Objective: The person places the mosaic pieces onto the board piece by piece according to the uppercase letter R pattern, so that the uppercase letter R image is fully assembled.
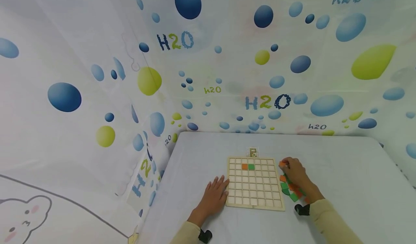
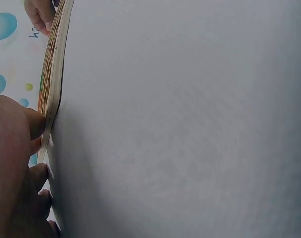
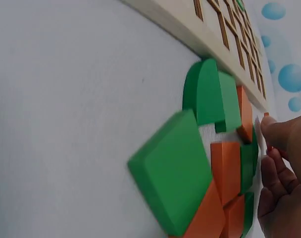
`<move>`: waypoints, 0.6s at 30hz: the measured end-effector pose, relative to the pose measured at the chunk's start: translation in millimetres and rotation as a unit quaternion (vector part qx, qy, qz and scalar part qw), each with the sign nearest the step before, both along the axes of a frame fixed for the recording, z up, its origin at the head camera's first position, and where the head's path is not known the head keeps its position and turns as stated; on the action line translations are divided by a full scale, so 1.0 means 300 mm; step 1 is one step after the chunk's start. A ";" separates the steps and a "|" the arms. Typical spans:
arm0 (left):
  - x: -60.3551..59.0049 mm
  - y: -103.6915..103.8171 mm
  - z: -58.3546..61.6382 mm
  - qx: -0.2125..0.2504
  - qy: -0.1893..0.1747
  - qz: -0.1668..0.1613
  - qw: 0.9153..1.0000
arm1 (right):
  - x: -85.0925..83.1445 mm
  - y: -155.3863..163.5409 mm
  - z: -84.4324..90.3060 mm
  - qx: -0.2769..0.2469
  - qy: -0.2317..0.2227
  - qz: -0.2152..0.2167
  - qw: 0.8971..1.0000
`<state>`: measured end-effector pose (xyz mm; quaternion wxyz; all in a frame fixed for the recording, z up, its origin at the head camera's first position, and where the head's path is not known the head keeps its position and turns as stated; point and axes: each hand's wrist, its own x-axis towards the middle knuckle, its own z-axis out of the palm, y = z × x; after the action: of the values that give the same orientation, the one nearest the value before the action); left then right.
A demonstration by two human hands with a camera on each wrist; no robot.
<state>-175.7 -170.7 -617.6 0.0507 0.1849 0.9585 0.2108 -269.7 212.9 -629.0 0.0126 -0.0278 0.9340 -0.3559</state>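
Grid board [image 1: 252,185], left hand [image 1: 213,195] against its edge (fingers outstretched), orange block [image 1: 282,163] pinched in right hand [image 1: 296,172], loose green and orange blocks [image 3: 225,163] alongside.

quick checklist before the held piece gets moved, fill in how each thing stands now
1. Board steadied: ok, left hand touches its left edge.
2. Piece in grasp: ok, right hand pinches an orange piece.
3. Held piece over the grid: not ok, it is beyond the right edge.
4. Free cells: ok, many around the orange tile and green tile.
5. Card pattern matched: cannot tell, too small.
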 end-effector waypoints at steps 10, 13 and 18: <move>0.002 0.001 -0.002 -0.007 -0.001 0.000 1.000 | -0.002 -0.116 0.019 -0.005 0.017 0.024 1.000; 0.003 0.002 -0.003 -0.008 -0.001 0.001 1.000 | 0.009 -0.160 0.027 -0.007 0.041 0.046 0.998; 0.002 0.005 -0.004 -0.005 -0.007 0.003 1.000 | 0.017 -0.215 0.033 -0.003 0.069 0.079 0.995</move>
<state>-175.2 -169.3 -618.7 0.0578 0.1803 0.9597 0.2075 -264.7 148.4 -619.2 -0.0239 -0.1256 0.9266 -0.3535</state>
